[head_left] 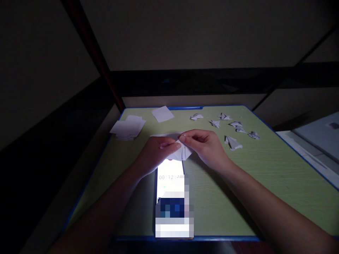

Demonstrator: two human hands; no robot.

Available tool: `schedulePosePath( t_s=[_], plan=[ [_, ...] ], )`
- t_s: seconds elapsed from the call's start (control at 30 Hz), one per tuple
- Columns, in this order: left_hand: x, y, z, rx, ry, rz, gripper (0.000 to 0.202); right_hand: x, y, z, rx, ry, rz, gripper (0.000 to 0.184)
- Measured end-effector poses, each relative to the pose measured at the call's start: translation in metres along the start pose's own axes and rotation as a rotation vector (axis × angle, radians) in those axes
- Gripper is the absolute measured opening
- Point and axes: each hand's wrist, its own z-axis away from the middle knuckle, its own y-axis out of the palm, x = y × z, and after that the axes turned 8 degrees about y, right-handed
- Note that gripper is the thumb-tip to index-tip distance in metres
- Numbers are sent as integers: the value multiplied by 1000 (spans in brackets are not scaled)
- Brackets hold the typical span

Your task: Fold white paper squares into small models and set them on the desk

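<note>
Between my two hands is a small piece of folded white paper (182, 152), creased into angled flaps. My left hand (156, 149) pinches its left side, the thumb lying along the top. The thumb and forefinger of my right hand (205, 146) grip the paper's upper edge. Below the paper, a lit phone (169, 187) lies on the table with timer digits on its screen; its lower part is pixelated. Behind my hands a flat white sheet (161, 134) shows in part, the rest hidden by them.
Several folded paper figures (233, 143) are scattered at the right rear of the green table (265, 197). A stack of white paper squares (128, 127) lies at the left rear, and a single square (162, 114) near the back edge. White boxes (317, 137) stand off the right side.
</note>
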Motion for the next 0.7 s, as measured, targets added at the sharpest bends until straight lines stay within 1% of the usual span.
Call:
schedulePosePath(
  t_s=[0.13, 0.33, 0.4, 0.57, 0.7],
  plan=[
    [-1, 0, 0, -7, 8, -22, 31, 0, 0, 0, 1, 14, -19, 17],
    [-1, 0, 0, 29, 31, -54, 31, -2, 0, 1, 6, 33, -117, 11],
    [-1, 0, 0, 7, 32, -58, 32, -2, -1, 1, 24, 35, -123, 13],
    [2, -1, -1, -52, 29, -50, 33, 0, -2, 0, 137, 70, -132, 20],
    [4, -1, 0, -60, 19, -34, 32, 0, -2, 0, 121, 71, -114, 19]
  ],
)
